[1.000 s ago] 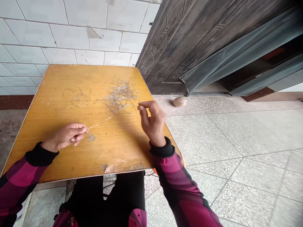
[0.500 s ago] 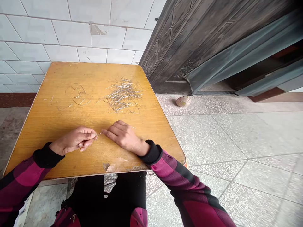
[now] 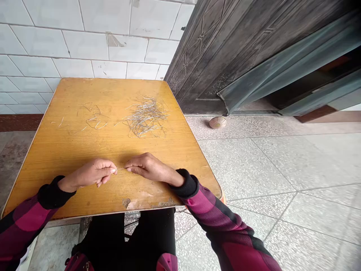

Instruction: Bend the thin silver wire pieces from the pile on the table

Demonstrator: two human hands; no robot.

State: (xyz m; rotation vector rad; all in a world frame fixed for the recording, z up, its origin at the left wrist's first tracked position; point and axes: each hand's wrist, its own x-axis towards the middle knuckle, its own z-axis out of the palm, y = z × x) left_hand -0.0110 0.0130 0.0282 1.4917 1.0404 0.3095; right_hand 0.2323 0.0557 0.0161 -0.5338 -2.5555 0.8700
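My left hand and my right hand rest close together on the near part of a yellow wooden table. Both hands are closed in a pinch. A short thin wire piece spans the small gap between their fingertips, held at each end. Farther back on the table lies a tangled pile of thin silvery wires. A few loose wire bits are scattered to its left.
The table stands against a white tiled wall. A dark metal door is at the right. A small ball lies on the speckled floor tiles near the door. The table's near edge is chipped.
My right hand came down from near the wire pile to the near part of the table and met my left hand. Both now pinch the same short wire.
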